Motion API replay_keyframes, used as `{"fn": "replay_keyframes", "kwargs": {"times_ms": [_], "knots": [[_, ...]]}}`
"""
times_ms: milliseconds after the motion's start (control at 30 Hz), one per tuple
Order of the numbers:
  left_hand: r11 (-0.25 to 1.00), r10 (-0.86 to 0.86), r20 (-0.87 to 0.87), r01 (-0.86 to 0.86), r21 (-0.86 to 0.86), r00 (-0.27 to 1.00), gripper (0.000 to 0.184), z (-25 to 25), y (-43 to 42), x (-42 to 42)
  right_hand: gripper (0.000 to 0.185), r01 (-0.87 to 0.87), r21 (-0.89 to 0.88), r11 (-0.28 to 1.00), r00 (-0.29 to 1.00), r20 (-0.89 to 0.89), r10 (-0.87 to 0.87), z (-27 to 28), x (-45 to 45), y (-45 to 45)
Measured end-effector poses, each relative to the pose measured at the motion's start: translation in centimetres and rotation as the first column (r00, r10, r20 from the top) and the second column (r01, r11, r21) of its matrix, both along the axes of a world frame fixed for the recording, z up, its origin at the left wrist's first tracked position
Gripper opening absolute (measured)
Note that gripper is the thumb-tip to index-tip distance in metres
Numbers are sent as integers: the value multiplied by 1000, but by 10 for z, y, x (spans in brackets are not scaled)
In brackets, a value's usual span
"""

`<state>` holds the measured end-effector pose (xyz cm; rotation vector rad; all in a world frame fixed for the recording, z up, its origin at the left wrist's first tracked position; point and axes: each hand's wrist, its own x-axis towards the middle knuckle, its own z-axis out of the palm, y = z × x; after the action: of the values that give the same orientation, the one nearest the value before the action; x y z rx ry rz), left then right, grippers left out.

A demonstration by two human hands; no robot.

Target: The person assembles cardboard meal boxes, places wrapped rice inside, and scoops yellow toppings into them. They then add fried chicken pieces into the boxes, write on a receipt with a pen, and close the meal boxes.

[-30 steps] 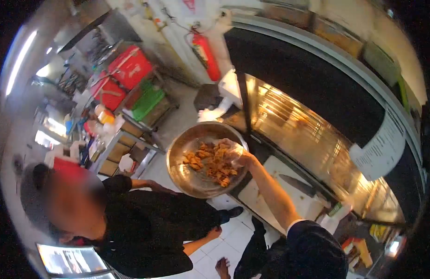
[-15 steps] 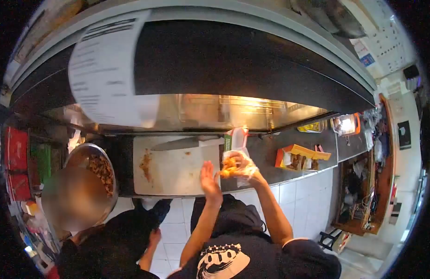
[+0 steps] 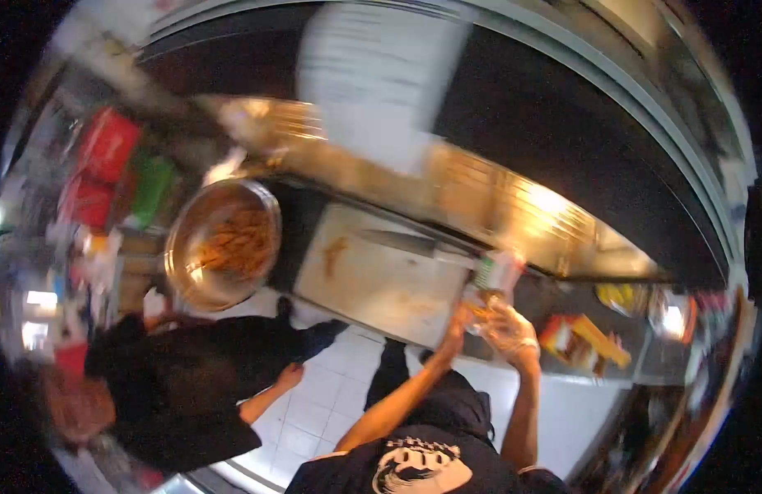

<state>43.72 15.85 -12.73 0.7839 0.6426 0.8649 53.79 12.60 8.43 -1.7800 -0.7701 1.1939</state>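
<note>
My right hand (image 3: 511,331), in a clear plastic glove, is closed round orange-brown pieces of food (image 3: 481,313); motion blur hides their kind. Close beside it on the left is my bare left hand (image 3: 455,328), its fingers stretched out near the food; whether they touch it I cannot tell. Just beyond both hands stands a small red, white and green carton (image 3: 498,273). To the left lies a white cutting board (image 3: 373,288) with brown smears, and across its far side a large knife (image 3: 397,240).
A big metal bowl (image 3: 179,255) of brown food pieces stands at the left. Below it is another person in a black shirt (image 3: 191,379). An open orange box (image 3: 599,337) sits on the counter at right. A paper sheet (image 3: 381,82) hangs from the dark hood.
The view has turned, and the scene sits tilted and blurred. My left hand is closer to the right hand and the food. The other person's head has moved off the bowl, showing its contents.
</note>
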Motion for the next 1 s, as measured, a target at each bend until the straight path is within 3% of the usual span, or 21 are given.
{"fn": "replay_keyframes", "kwargs": {"times_ms": [33, 67, 100, 133, 167, 233, 267, 300, 367, 467, 500, 567, 633, 700, 733, 800, 867, 900, 967, 1000], "knots": [[997, 33, 30, -35, 68, 999, 71, -12, 27, -18, 48, -100, 97, 990, 985, -128, 112, -6, 0, 16], [991, -57, -86, 67, 116, 995, 70, -16, 23, -21, 45, -132, 137, 982, 972, -174, 155, -11, -1, 23], [971, -161, -186, 190, 148, 969, 70, -15, 12, -15, 42, -97, 135, 986, 984, -138, 116, -15, -4, 28], [931, -258, -281, 316, 185, 924, 70, -11, 9, -5, 34, 80, 62, 995, 993, -89, -74, -8, -11, 41], [873, -343, -381, 441, 208, 858, 70, -8, 2, 0, 32, -47, 102, 994, 942, 337, 10, 12, -9, 37], [851, -303, -441, 448, 273, 845, 70, -7, 8, -2, 25, 213, -107, 971, 839, 529, -126, 20, -1, 29], [839, -281, -469, 452, 304, 837, 70, -7, 10, -3, 24, 195, -221, 956, 774, 633, -11, -17, 18, 9], [856, -378, -417, 484, 181, 826, 70, -2, 18, -2, 24, 187, -333, 924, 694, 710, 116, -54, 37, -11], [808, -338, -489, 515, 287, 804, 73, -12, 15, -1, 25, 148, -424, 893, 790, 594, 151, -124, 52, -36], [858, -295, -448, 440, 263, 844, 78, -15, 18, 4, 26, 2, -113, 994, 737, 672, 75, -131, 25, -17], [855, -306, -450, 450, 258, 839, 78, -3, 22, 2, 26, -12, -12, 1000, 618, 786, 17, -158, 26, -15], [650, -224, -746, 667, 365, 627, 79, 38, 30, -5, 26, -29, 83, 996, 491, 869, -57, -179, 28, -23], [584, -192, -792, 716, 383, 580, 74, 35, 26, -3, 38, 165, 88, 982, 812, 554, -186, -182, 26, -31], [324, 105, -854, 794, 514, 510, 70, 30, 21, 2, 47, 370, 154, 916, 914, 117, -388, -184, 25, -36], [339, 106, -854, 788, 513, 510, 67, 30, 18, 3, 47, 210, 85, 974, 873, 432, -226, -181, 27, -37], [332, 151, -851, 785, 523, 503, 67, 29, 15, 4, 48, 64, -33, 997, 730, 683, -25, -180, 29, -38], [329, 201, -848, 781, 530, 490, 66, 30, 11, 2, 38, 243, -36, 969, 855, 481, -197, -183, 24, -41], [340, 174, -828, 757, 558, 533, 64, 35, 12, 1, 38, 225, -32, 974, 862, 473, -184, -185, 26, -45], [386, 173, -742, 648, 657, 648, 58, 32, 9, -4, 32, 130, -90, 987, 612, 791, -9, -198, 34, -55], [404, 174, -692, 590, 699, 700, 53, 8, 0, -2, 29, 92, -136, 986, 598, 800, 54, -187, 36, -48]]}}
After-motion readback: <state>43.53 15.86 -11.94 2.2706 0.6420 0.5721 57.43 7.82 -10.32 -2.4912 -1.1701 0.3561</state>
